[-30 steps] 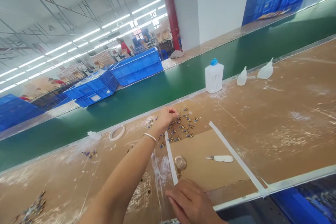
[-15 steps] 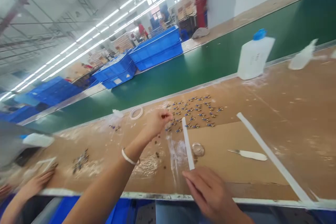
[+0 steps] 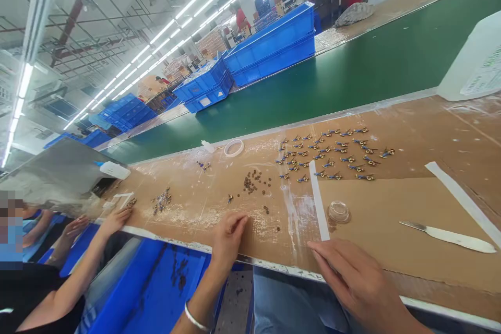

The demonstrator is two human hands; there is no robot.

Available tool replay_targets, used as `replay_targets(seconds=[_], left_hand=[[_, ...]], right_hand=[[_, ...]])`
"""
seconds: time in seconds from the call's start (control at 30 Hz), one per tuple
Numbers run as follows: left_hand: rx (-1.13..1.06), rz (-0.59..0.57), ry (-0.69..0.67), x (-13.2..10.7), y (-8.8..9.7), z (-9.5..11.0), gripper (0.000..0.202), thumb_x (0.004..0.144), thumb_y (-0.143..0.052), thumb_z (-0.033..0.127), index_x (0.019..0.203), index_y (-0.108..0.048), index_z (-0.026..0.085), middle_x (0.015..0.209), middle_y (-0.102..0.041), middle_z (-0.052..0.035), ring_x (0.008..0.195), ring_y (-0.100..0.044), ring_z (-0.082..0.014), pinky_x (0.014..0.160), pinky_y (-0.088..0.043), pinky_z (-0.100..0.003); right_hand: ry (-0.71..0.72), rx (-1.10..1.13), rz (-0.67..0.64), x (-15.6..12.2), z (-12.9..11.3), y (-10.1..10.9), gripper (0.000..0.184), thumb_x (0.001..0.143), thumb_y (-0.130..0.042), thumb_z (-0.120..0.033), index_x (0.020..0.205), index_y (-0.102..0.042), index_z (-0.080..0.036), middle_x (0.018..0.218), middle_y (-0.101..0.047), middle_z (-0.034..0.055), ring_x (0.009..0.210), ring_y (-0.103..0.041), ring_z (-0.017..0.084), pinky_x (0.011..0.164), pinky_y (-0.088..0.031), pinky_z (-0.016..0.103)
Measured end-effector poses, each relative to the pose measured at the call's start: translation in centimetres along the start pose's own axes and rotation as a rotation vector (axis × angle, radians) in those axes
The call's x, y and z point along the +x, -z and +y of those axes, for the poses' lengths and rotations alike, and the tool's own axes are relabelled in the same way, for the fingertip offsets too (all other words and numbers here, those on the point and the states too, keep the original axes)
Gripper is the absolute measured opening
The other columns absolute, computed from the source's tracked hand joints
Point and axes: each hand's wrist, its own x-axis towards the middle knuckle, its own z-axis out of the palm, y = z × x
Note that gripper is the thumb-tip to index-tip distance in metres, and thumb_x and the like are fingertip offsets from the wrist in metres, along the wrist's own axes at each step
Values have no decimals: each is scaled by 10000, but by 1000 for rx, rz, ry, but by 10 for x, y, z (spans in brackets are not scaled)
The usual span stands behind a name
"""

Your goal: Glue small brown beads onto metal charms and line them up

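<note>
My left hand [image 3: 229, 237] hovers over the near part of the cardboard-covered table, thumb and fingers pinched; whatever it holds, if anything, is hidden. Close beyond it are small dark round pieces [image 3: 250, 182] and one lone small figure [image 3: 230, 199]. My right hand [image 3: 352, 274] is low at the table's front edge, thumb and forefinger pressed together by the near end of a white tape strip [image 3: 320, 203]; I cannot make out anything in them. Many small blue-and-tan figures [image 3: 340, 150] lie in loose rows farther back. A small clear round dish [image 3: 338, 211] sits right of the strip.
A white-handled knife [image 3: 457, 237] lies on the right, near another tape strip [image 3: 465, 201]. Behind runs a green conveyor belt [image 3: 352, 75]. A large white jug [image 3: 475, 62] stands at right, a tape roll [image 3: 234, 148] mid-table. At left, a co-worker's hand [image 3: 117, 219] rests by more figures [image 3: 162, 200].
My left hand has drawn back from the rows of figures toward the table's front edge. My right hand keeps its pinch near the strip. The camera's view has swung left.
</note>
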Motion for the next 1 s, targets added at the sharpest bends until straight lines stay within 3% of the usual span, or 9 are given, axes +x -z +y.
replay_targets(seconds=[0.13,0.27,1.0], left_hand=[[-95,-93,-165,-19,-16,25,177,927,-602,262,930,-779,255,853,-741,-51,813,-677,-187,739,-554,-319],[-92,-72,-193,-28,-26,37,205,932,-599,215,1016,-778,265,884,-701,-66,831,-647,-190,732,-542,-324],[-35,-80,-215,-27,-30,35,224,959,-572,289,1018,-785,250,870,-689,-72,825,-630,-195,733,-525,-340]], right_hand=[[0,-18,0,1,-1,0,189,979,-486,-114,1075,-639,-169,839,-709,48,748,-670,147,726,-546,281],[-3,-34,-14,1,-2,2,189,984,-483,-122,1084,-635,-174,855,-715,46,759,-677,143,740,-551,281],[-54,-22,-58,-1,-2,2,187,974,-500,-122,1089,-634,-184,858,-703,39,759,-656,144,750,-529,280]])
